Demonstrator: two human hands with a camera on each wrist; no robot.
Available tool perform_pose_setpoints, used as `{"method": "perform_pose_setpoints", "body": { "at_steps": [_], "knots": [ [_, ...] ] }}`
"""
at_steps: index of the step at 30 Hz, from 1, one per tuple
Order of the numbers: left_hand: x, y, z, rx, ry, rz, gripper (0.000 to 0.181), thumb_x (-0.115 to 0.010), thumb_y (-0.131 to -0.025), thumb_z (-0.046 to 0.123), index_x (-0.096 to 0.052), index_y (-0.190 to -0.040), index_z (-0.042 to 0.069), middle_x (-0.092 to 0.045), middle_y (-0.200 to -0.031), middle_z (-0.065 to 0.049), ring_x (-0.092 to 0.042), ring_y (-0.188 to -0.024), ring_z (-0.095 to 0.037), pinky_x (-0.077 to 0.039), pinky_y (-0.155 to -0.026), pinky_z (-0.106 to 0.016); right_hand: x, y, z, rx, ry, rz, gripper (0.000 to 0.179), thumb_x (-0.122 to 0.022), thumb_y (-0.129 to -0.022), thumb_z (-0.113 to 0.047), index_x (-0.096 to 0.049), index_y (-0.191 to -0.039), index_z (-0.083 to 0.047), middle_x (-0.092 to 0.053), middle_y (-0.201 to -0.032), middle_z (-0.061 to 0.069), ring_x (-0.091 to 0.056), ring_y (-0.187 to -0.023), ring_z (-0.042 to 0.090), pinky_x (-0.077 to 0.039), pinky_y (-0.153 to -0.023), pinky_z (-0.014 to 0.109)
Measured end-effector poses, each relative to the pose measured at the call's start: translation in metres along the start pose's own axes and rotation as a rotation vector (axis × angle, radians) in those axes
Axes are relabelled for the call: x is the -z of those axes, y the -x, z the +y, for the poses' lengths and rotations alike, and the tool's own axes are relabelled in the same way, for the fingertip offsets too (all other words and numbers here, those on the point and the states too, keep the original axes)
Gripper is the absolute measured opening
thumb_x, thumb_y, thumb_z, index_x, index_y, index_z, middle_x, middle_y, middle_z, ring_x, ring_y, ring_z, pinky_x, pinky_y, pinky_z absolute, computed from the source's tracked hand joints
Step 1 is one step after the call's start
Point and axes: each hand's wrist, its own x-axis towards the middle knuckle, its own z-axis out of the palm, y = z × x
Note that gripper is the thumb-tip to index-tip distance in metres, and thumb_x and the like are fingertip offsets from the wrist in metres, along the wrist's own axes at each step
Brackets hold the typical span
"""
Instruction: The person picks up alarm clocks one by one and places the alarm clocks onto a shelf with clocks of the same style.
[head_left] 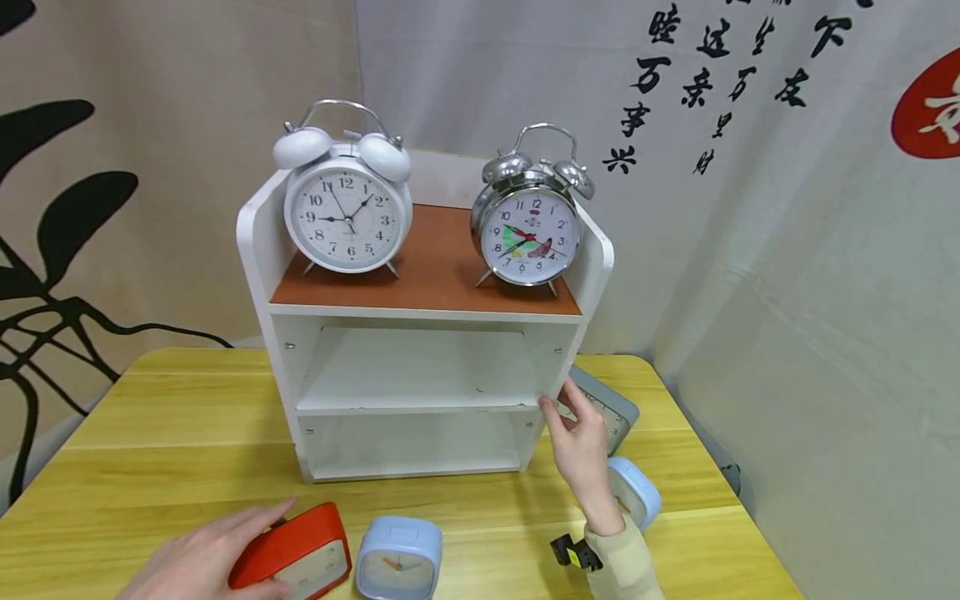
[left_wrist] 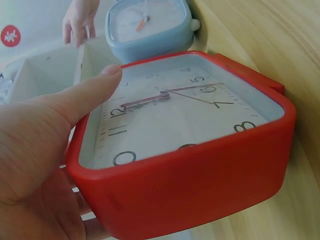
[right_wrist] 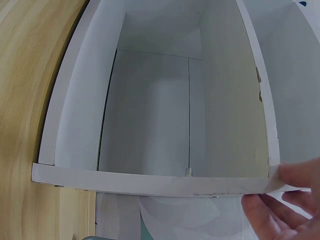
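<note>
My left hand (head_left: 206, 554) grips a red square alarm clock (head_left: 288, 546) at the table's front left. In the left wrist view, the thumb lies along the rim of the red clock's face, with other fingers underneath. My right hand (head_left: 583, 450) holds the right side panel of a small white shelf unit (head_left: 420, 411). In the right wrist view, its thumb is on the panel's front edge at the middle board and its fingers are on the outer side. A light blue alarm clock (head_left: 399, 558) stands just right of the red one.
On the shelf's brown top stand a white twin-bell clock (head_left: 348, 218) and a silver twin-bell clock (head_left: 531, 237). A grey clock (head_left: 617, 410) and another light blue clock (head_left: 639, 490) are right of the shelf on the wooden table (head_left: 172, 417). Cloth with printed characters hangs behind.
</note>
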Motion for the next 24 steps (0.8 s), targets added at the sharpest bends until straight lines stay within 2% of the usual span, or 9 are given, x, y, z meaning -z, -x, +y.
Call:
{"method": "perform_pose_setpoints", "body": {
  "at_steps": [9,15,20,24],
  "knots": [
    [-0.0012,-0.0011,-0.0065,-0.004,-0.046,0.0,0.076,-0.075,-0.084,0.07,-0.065,-0.142,0.021,-0.071,-0.123,0.01,-0.056,-0.085,0.002,-0.048,-0.065,-0.02,-0.0001,0.0002,-0.0002,-0.006,-0.002,0.003,0.048,-0.068,-0.1,-0.001,-0.061,-0.147,-0.005,-0.073,-0.133,0.022,-0.072,-0.121,0.039,-0.068,-0.088,0.045],
    [0.0013,0.0001,-0.006,0.007,-0.024,-0.026,0.068,-0.077,-0.086,0.066,-0.067,-0.138,0.023,-0.069,-0.117,0.014,-0.053,-0.083,0.003,-0.046,-0.065,-0.018,0.0,0.0004,-0.0003,-0.012,-0.002,0.0,0.047,-0.068,-0.1,-0.002,-0.06,-0.147,-0.005,-0.073,-0.133,0.022,-0.072,-0.121,0.039,-0.068,-0.088,0.044],
    [0.0027,0.0022,-0.0036,0.011,-0.01,-0.049,0.064,-0.078,-0.088,0.06,-0.067,-0.137,0.021,-0.07,-0.118,0.011,-0.056,-0.085,-0.002,-0.047,-0.065,-0.018,0.0002,0.0007,-0.0004,-0.004,-0.001,-0.001,0.046,-0.065,-0.102,-0.003,-0.059,-0.148,-0.004,-0.072,-0.133,0.023,-0.072,-0.12,0.039,-0.068,-0.089,0.042],
    [0.0006,0.0032,-0.0043,0.002,-0.032,-0.045,0.064,-0.074,-0.089,0.063,-0.067,-0.137,0.021,-0.07,-0.12,0.01,-0.057,-0.085,-0.003,-0.048,-0.065,-0.019,-0.0001,0.0008,-0.0003,-0.001,0.0,-0.001,0.046,-0.065,-0.102,-0.003,-0.059,-0.148,-0.004,-0.073,-0.133,0.023,-0.072,-0.12,0.039,-0.068,-0.088,0.041]
  ]
}}
